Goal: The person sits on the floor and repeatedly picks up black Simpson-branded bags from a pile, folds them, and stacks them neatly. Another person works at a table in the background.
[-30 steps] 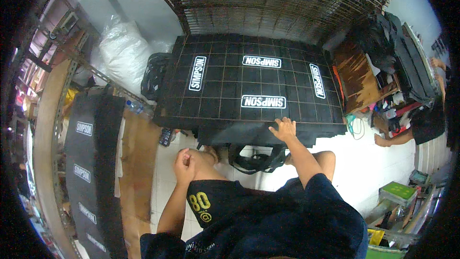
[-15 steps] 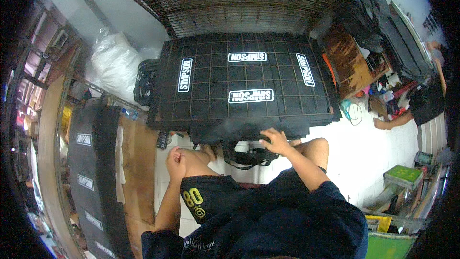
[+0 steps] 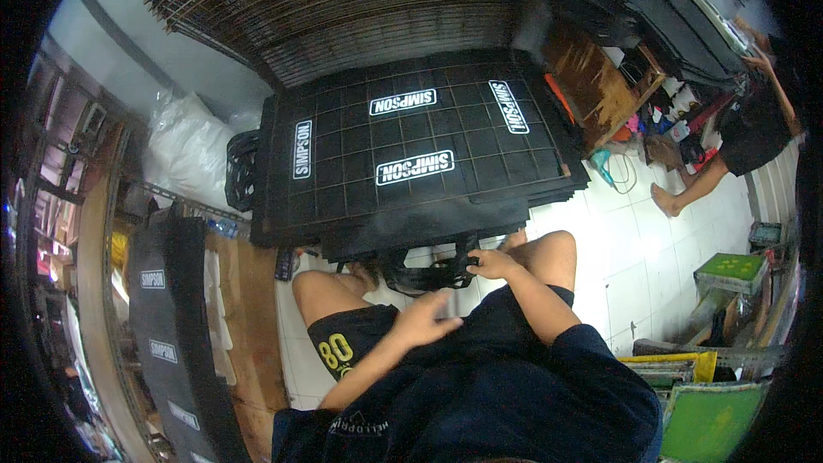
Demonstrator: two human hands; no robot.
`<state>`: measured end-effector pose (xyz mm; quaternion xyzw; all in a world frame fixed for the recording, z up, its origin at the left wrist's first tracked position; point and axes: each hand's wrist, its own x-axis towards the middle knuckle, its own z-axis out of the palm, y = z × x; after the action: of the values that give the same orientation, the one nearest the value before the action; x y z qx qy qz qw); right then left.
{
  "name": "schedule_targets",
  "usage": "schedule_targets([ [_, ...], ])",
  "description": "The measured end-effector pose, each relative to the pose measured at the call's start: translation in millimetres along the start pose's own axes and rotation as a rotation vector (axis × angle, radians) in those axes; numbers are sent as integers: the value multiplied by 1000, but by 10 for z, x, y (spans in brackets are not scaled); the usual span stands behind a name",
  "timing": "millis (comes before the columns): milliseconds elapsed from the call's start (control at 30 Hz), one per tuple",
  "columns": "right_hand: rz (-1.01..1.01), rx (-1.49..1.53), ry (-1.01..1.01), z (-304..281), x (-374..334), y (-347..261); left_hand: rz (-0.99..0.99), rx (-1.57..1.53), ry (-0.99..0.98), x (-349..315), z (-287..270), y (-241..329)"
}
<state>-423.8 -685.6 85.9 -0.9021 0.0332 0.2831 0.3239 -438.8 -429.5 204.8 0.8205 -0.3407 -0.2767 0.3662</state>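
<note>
Black gridded sheets [image 3: 411,146] bear white rectangular labels [image 3: 415,167]; right hand [image 3: 490,264] grips black strap [image 3: 429,277], left hand [image 3: 426,319] spread.

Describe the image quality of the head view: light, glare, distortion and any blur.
Head view: strong fisheye bending, with the wire rack curving toward a black circular rim; the white tiled floor is glaringly overexposed; the flat stack of black printed fabric sheets is evenly lit and sharp; the left hand and right hand show slight blur; the left edge falls into shadow.
</note>
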Motion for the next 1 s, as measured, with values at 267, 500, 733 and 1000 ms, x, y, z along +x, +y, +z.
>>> schedule_targets([
  [267, 34, 193, -39, -104, -27, -69, -356, -211, -159, 100, 614, -631],
  [500, 1, 129, -32, -32, 77, -57, -333, -61, -219, 136, 536, -455],
  [733, -16, 259, 62, -17, 121, 126, -369, -153, -212, 222, 557, -530],
  [1000, -97, 1012, 410, -1685, -653, -130, -256, -112, -196, 187, 622, -582],
])
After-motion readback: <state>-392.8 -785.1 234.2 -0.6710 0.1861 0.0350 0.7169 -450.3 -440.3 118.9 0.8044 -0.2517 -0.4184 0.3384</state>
